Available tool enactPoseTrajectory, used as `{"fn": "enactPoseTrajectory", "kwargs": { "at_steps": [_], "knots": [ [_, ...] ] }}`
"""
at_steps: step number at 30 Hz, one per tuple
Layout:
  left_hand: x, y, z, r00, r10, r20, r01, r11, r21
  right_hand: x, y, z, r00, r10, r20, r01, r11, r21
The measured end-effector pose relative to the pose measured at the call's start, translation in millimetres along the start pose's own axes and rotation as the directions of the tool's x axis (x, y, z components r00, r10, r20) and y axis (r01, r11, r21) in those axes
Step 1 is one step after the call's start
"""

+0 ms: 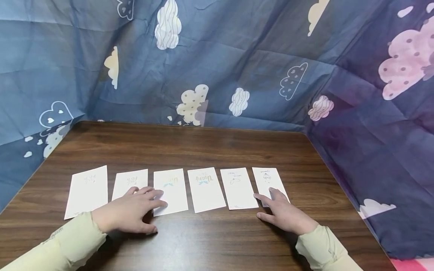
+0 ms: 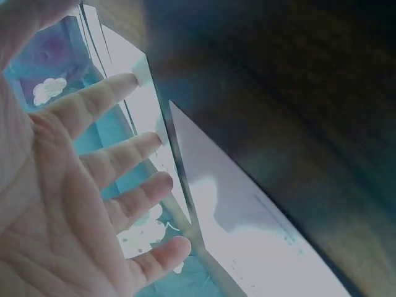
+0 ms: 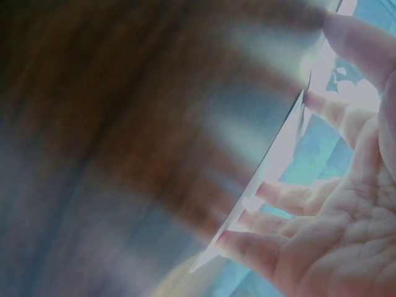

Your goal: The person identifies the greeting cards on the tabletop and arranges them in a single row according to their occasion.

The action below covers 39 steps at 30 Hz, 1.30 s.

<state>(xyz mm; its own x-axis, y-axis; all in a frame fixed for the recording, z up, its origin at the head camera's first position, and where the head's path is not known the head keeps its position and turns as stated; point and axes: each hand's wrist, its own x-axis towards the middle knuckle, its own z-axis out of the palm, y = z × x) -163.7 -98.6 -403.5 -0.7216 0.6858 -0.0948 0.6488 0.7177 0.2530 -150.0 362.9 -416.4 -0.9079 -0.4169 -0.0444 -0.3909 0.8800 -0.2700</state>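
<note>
Several white printed cards lie in a row across the wooden table. My left hand [image 1: 133, 212], in a pale yellow sleeve, spreads its fingers over the card second from the left [image 1: 123, 184] and the left edge of a card with gold lettering and a blue bow [image 1: 174, 199]. Beside that one lies a similar "Thank" card [image 1: 207, 197]. My right hand [image 1: 286, 212] reaches over the lower part of the rightmost card [image 1: 266, 177], fingers spread, index tip near the neighbouring card [image 1: 240, 195]. In the right wrist view fingertips [image 3: 232, 238] meet a card's edge. Neither hand grips anything.
The leftmost card [image 1: 86, 195] lies slightly tilted, away from both hands. Brown wooden table [image 1: 217, 150] extends behind and in front of the row. A blue cloth [image 1: 217, 64] with cloud prints hangs along the table's back and sides.
</note>
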Motion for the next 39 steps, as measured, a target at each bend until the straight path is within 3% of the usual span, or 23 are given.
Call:
{"fn": "enactPoseTrajectory", "kwargs": {
  "at_steps": [5,9,14,18,24,35,39],
  "knots": [
    [7.2,3.2,-1.2,1.000,0.000,-0.008,0.000,1.000,-0.017,-1,-1,-2,1.000,0.006,0.005,-0.006,1.000,0.002],
    [26.4,22.6,-1.8,0.996,0.089,-0.026,-0.088,0.996,0.004,-3,1,-4,1.000,0.018,0.002,-0.018,1.000,-0.001],
    [51.3,51.6,-0.6,0.983,0.178,0.040,-0.179,0.983,0.044,-3,-1,-3,1.000,0.027,0.006,-0.027,1.000,0.012],
    [61.2,59.4,1.8,0.980,0.168,0.109,-0.177,0.981,0.080,-3,-4,0,1.000,0.013,-0.004,-0.012,1.000,0.010],
    [63.2,51.8,3.6,0.982,0.135,0.135,-0.143,0.988,0.055,2,-7,1,1.000,-0.019,-0.025,0.019,1.000,-0.008],
    [55.6,51.3,2.5,0.985,0.168,0.039,-0.167,0.986,-0.018,10,-2,-3,1.000,-0.011,0.004,0.011,1.000,-0.003],
    [48.9,51.0,0.2,0.984,0.176,-0.005,-0.176,0.983,-0.048,14,4,-4,0.999,0.010,-0.034,-0.011,0.999,-0.031]
  ]
}}
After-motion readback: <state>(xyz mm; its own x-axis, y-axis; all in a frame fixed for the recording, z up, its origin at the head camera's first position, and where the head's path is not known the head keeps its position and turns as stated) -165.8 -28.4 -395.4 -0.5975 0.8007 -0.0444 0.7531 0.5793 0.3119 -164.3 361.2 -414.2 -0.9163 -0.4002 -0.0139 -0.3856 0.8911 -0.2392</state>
